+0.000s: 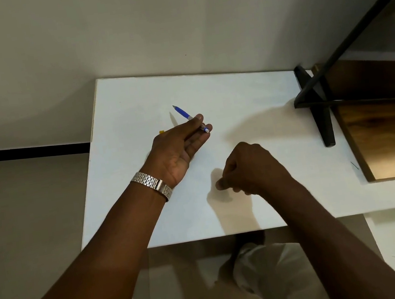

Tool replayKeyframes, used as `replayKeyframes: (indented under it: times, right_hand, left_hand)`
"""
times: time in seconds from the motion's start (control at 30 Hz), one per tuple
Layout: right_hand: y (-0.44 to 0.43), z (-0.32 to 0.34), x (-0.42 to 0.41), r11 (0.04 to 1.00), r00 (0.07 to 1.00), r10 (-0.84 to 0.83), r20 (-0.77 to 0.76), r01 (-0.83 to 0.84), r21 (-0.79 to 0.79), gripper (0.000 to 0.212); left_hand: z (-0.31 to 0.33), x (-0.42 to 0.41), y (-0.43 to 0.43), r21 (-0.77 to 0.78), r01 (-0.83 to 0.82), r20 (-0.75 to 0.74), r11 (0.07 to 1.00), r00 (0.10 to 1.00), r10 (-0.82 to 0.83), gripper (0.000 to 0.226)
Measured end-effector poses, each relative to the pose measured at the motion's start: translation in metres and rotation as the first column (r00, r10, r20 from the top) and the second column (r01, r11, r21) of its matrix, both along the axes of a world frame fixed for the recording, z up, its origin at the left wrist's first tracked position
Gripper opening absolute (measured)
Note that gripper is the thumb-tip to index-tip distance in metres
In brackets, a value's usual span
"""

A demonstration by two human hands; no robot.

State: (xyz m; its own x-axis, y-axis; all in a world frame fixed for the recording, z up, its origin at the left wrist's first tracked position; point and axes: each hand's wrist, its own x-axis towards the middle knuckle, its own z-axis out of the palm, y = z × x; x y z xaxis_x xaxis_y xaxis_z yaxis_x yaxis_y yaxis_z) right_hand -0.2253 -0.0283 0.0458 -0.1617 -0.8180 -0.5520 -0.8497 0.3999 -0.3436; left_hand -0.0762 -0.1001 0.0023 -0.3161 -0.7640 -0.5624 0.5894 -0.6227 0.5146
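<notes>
Right hand (248, 167) is sitting fisted, empty, on the white table (247, 95); left hand (180, 146) is pinching a blue pen (183, 112) above it.

One blue pen (187, 115), one silver watch (152, 185), one white table (247, 95), one left hand (178, 149), one right hand (248, 167)

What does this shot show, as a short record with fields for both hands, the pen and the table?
left hand: pinches the blue pen at its fingertips, above the table
blue pen: tip points away from the person, toward the far left
right hand: fingers curled, nothing visible in it, nearer the person
table: white, flat top
watch: metal band, on the left wrist
other: small yellow piece behind the left hand; black stand at the table's right
</notes>
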Motion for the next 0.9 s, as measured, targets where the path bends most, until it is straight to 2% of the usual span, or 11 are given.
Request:
replayKeyframes:
  times: [0.1,0.23,0.33,0.43,0.47,0.53,0.63,0.73,0.9]
  right_hand:
    - [-0.001,-0.003,0.008,0.999,1.000,0.001,-0.014,-0.001,0.038,0.038]
    - [-0.004,-0.007,0.014,1.000,1.000,0.001,-0.029,-0.001,0.009,0.028]
    - [-0.002,-0.009,0.018,1.000,0.999,-0.003,-0.043,0.003,-0.002,0.027]
    - [-0.002,-0.007,0.018,0.995,0.998,-0.010,-0.060,0.004,-0.097,0.028]
    - [-0.003,-0.005,0.016,0.984,0.999,-0.049,-0.007,0.048,-0.170,0.024]
    - [-0.006,0.000,0.011,0.927,0.966,-0.152,0.210,0.213,-0.310,0.014]
    - [-0.010,0.007,0.004,0.814,0.846,-0.187,0.500,0.418,-0.404,0.012]
    - [-0.010,0.006,0.004,0.763,0.815,-0.138,0.564,0.450,-0.464,0.012]
    - [-0.011,-0.001,0.005,0.751,0.848,-0.086,0.523,0.401,-0.525,0.029]
  left_hand:
    - [0.000,0.000,0.000,-0.009,0.009,-0.003,1.000,1.000,-0.009,0.021]
    - [0.000,0.001,-0.001,0.004,-0.016,-0.020,1.000,1.000,0.016,0.008]
    - [0.001,0.003,-0.001,0.002,-0.017,-0.025,1.000,1.000,0.017,0.006]
    - [0.001,0.005,-0.001,-0.002,-0.019,-0.027,1.000,0.999,0.019,0.007]
    - [0.000,0.005,-0.001,-0.005,-0.020,-0.024,1.000,1.000,0.020,0.007]
    - [-0.001,0.005,-0.002,-0.015,-0.023,-0.013,1.000,1.000,0.023,0.007]
    - [-0.002,0.004,-0.001,-0.035,-0.017,0.007,0.999,1.000,0.018,0.004]
    - [-0.004,0.004,0.000,-0.048,-0.013,0.015,0.999,1.000,0.013,0.003]
    - [-0.004,0.003,0.001,-0.056,-0.016,0.043,0.998,0.999,0.019,0.002]
